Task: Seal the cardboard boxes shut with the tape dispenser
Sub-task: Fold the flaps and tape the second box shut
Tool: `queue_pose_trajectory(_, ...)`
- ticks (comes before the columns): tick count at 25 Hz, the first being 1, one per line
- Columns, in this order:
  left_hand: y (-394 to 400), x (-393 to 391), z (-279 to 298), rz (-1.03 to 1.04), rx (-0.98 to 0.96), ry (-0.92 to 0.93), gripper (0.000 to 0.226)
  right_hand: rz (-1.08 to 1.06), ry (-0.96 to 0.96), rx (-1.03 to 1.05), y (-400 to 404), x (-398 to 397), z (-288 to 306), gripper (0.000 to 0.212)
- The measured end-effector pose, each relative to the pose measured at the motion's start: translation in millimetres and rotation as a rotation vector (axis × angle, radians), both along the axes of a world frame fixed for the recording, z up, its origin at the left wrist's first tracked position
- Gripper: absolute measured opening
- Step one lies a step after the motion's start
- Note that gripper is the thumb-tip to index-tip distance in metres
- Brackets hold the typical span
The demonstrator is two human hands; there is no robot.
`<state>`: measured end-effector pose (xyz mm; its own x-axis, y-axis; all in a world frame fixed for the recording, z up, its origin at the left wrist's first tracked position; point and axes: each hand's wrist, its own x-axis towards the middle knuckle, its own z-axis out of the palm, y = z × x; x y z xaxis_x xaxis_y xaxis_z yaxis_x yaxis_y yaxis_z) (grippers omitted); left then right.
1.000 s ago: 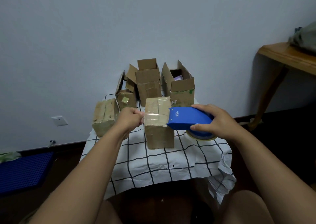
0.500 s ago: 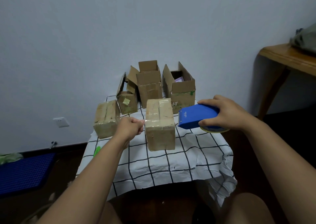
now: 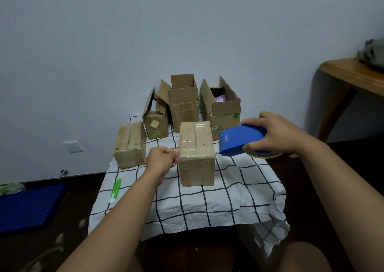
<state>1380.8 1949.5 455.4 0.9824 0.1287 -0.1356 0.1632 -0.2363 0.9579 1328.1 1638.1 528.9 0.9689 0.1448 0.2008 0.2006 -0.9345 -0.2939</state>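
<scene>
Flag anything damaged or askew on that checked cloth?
Leftmost open cardboard box at the back has crumpled, torn flaps and tape scraps. The white checked cloth hangs bunched at the front right corner. The two taped boxes look fine.

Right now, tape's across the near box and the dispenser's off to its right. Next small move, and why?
Probably tear the tape free: tilt the blue tape dispenser in the right hand so its toothed edge bites. The dispenser sits just off the right side of the near box, the left hand is fisted at the left side, seemingly pinning the tape end, and three boxes behind are unsealed.
</scene>
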Motion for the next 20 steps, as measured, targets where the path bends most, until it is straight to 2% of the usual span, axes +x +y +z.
queue_pose_trajectory(16,-2.8,4.0,-8.0,0.005,0.109,0.003,0.025,0.009,0.020,-0.040,0.0,8.7,-9.6,0.071)
queue_pose_trajectory(20,-3.7,5.6,-6.2,-0.009,0.102,0.054,0.023,0.014,0.029,-0.041,-0.2,8.3,-11.2,0.070)
